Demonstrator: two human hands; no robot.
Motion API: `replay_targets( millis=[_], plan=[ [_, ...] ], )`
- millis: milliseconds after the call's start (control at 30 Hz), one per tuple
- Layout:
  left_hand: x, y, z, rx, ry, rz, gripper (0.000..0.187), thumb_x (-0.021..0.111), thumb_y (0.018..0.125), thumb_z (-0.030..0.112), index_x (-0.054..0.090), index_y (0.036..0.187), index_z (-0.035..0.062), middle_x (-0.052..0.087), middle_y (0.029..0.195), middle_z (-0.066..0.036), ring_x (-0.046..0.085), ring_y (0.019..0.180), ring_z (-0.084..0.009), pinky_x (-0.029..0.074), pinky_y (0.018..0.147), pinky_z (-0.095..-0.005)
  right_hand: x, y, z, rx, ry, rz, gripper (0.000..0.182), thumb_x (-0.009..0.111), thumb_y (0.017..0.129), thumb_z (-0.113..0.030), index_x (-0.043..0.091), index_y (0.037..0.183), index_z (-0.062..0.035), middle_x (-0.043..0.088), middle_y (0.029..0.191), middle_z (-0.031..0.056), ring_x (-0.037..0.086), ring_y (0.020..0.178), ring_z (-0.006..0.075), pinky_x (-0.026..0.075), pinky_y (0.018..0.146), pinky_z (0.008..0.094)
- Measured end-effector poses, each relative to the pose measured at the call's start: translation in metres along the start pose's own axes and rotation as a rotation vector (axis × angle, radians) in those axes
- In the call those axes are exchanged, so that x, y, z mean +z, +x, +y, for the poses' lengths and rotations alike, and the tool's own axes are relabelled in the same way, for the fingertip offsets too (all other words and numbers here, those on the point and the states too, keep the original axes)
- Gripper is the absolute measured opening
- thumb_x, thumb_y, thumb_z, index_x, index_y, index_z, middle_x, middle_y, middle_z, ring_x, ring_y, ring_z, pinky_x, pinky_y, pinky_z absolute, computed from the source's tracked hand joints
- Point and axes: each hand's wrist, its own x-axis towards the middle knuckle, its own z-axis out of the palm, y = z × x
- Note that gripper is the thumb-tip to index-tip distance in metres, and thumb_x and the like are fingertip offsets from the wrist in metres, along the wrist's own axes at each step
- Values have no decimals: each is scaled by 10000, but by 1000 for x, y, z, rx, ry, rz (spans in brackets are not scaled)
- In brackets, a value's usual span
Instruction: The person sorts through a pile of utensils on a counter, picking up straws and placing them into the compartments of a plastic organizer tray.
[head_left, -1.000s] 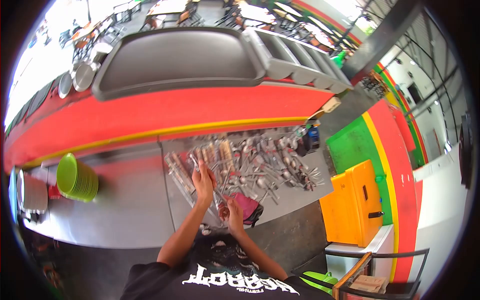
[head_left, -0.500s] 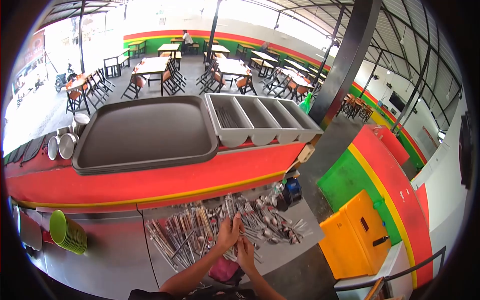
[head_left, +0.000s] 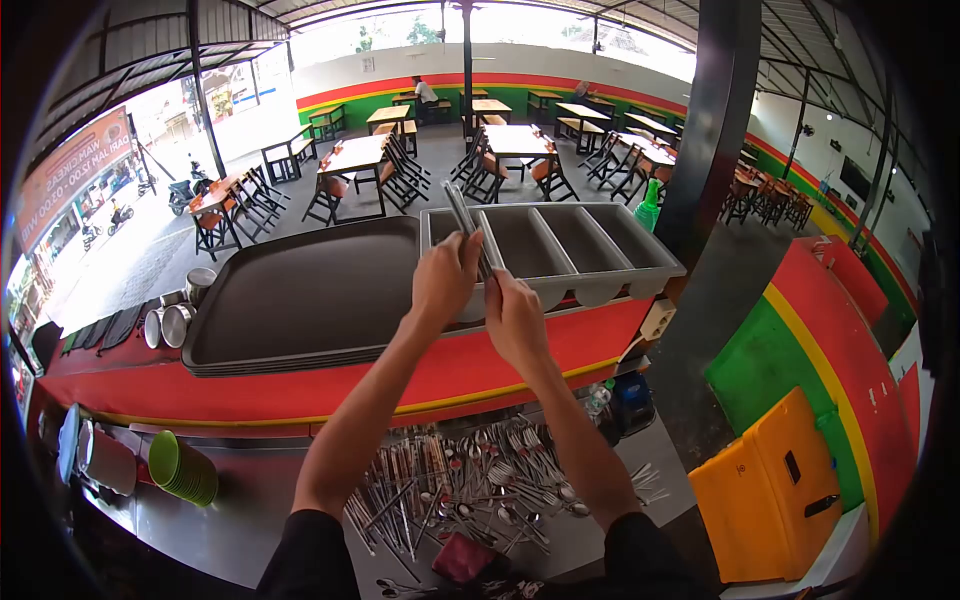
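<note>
My left hand [head_left: 447,278] and my right hand [head_left: 516,315] are closed around a slim bundle of metal cutlery [head_left: 458,208], held tilted over the leftmost compartment of a grey cutlery holder [head_left: 642,283]. The exact kind of pieces in the bundle is hard to make out. My left hand grips higher, with my right hand lower on the near side. Both hands partly hide that compartment. Below, a spread of loose spoons, forks and long thin pieces [head_left: 515,480] lies on the metal worktop, beside a dark red cloth [head_left: 463,557].
A stack of dark trays [head_left: 310,290] sits left of the holder on the red counter [head_left: 380,395]. Metal cups [head_left: 178,325] stand farther left. Green cups [head_left: 185,470] are stacked on the worktop [head_left: 265,510]. A black pillar [head_left: 712,140] rises behind the holder, near a green bottle [head_left: 649,205].
Both hands have lifted the bundle from above the loose cutlery, up and forward to the grey holder. My view has tilted up and shifted left.
</note>
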Motion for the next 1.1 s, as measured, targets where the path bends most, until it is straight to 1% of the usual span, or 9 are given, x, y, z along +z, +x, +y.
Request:
replay_targets(
  millis=[167,367,467,600,700,833,867,967,1100],
  plan=[
    [35,73,-50,126,301,-250,450,459,973,378,646,830,-5,642,747,-224,623,766,-429,473,722,-490,32,57,42,175,-222,-273,200,538,886,-148,657,921,8,679,816,228,676,823,376,523,756,471],
    [75,73,-106,172,328,-416,345,482,944,281,689,887,11,663,860,-234,632,891,-395,475,819,-459,33,69,43,289,-218,-391,316,587,865,-296,686,904,1,675,896,260,660,917,400,521,828,460],
    [70,73,-99,118,313,-439,252,522,880,189,698,920,14,665,896,-231,634,902,-391,472,861,-449,30,72,42,251,-242,-411,329,504,899,-283,714,855,-34,694,868,218,684,856,377,541,797,447],
    [69,73,-100,154,376,-464,198,571,778,136,703,866,18,661,851,-221,642,866,-375,471,867,-406,36,70,48,309,-170,-434,367,537,889,-365,703,1009,-61,691,956,203,656,948,372,506,866,448],
    [69,77,-103,106,437,-582,178,592,845,174,730,922,91,695,921,-178,640,987,-335,285,1101,-525,34,68,48,254,-189,-430,371,526,894,-365,708,1007,-62,688,972,207,650,976,367,504,874,439],
    [80,87,-125,115,373,-517,180,622,793,142,739,920,92,687,905,-203,670,912,-333,522,823,-402,36,68,46,285,-265,-445,406,525,897,-402,728,972,-59,686,992,207,647,991,363,500,885,432],
    [76,85,-118,19,317,-515,176,626,779,133,736,905,78,684,918,-209,668,928,-333,519,839,-412,39,68,47,287,-286,-440,420,525,893,-417,728,973,-58,685,1002,208,647,991,365,498,886,434],
    [68,80,-115,141,160,-423,177,639,815,169,739,927,74,685,894,-211,676,894,-335,521,825,-401,35,68,38,315,-300,-441,446,523,881,-445,726,989,-64,688,1003,204,648,992,369,495,883,444],
    [36,57,-93,-59,-9,-248,217,621,876,210,732,963,45,718,914,-144,695,807,-221,519,756,-341,43,64,50,215,-265,-310,441,505,869,-428,716,960,-52,694,976,192,650,978,380,497,857,452]
  ],
)
